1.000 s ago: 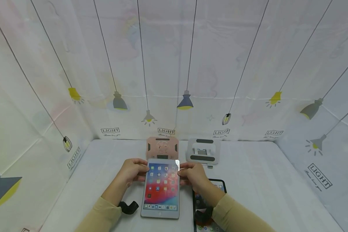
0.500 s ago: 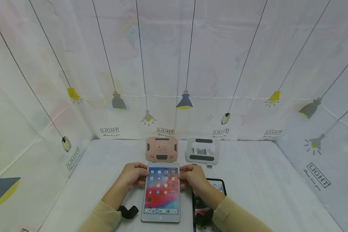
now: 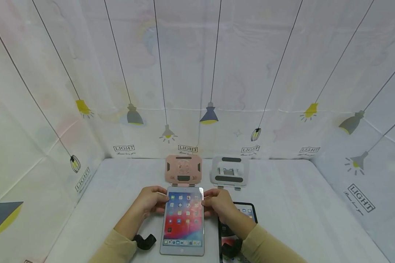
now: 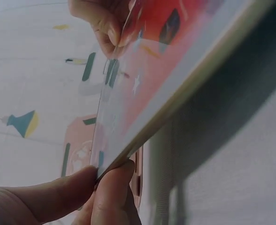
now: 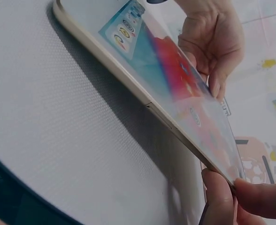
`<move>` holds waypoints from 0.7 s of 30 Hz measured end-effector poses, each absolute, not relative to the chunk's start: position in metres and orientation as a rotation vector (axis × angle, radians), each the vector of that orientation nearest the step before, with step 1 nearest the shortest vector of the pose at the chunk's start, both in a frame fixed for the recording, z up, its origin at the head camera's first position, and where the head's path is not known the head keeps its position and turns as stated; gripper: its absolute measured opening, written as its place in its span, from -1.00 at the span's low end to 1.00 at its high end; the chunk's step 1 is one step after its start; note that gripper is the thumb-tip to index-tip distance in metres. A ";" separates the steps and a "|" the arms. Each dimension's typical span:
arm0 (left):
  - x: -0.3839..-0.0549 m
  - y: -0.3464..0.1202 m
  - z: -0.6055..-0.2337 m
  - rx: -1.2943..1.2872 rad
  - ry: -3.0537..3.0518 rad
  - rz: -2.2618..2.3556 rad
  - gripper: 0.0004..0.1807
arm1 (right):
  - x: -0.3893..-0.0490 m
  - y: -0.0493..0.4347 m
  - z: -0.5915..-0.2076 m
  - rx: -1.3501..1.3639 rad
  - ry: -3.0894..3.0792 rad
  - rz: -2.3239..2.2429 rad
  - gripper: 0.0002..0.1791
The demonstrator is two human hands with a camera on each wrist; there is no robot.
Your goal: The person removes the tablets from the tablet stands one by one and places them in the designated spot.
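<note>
A white tablet [image 3: 183, 223] with a lit screen of app icons is held between both hands, its far end raised off the white table. The left hand [image 3: 153, 200] pinches its upper left edge, thumb on the front and fingers beneath, as the left wrist view also shows. On the opposite edge the right hand [image 3: 217, 202] pinches in the same way. Just beyond the tablet's far end stands a pink tablet stand [image 3: 183, 170] with dark pads. A grey-white stand [image 3: 229, 171] is to its right.
A second, black-framed tablet [image 3: 247, 209] lies partly under the right forearm. Black straps [image 3: 145, 241] sit at the wrists. A white cloth backdrop [image 3: 184, 73] printed with lamps rises behind the table and along both sides.
Both hands and the white tablet have moved slightly toward the person, uncovering the lower edge of the pink stand. The grip has stayed the same.
</note>
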State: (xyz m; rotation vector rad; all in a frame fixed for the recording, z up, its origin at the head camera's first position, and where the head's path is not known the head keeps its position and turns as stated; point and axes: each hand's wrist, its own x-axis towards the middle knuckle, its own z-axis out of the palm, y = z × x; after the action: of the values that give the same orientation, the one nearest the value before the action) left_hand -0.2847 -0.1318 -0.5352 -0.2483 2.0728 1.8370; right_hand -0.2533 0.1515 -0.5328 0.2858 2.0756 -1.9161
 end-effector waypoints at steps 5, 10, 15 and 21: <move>-0.285 -0.135 -0.534 -0.227 2.057 1.823 -0.76 | -0.252 0.151 -0.533 0.281 2.076 -1.911 -0.66; -0.287 -0.140 -0.536 -0.202 2.031 1.812 -0.73 | -0.252 0.150 -0.533 0.302 2.062 -1.896 -0.66; -0.288 -0.143 -0.538 -0.194 2.012 1.787 -0.71 | -0.253 0.151 -0.533 0.301 2.038 -1.887 -0.66; -0.288 -0.148 -0.539 -0.154 1.968 1.780 -0.69 | -0.253 0.151 -0.534 0.299 2.034 -1.864 -0.68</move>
State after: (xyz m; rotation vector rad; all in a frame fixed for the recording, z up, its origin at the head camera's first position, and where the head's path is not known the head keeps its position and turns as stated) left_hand -0.2883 -0.1481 -0.5393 -0.1542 1.9677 1.7798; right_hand -0.2527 0.1512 -0.5337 0.2994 2.0341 -1.8638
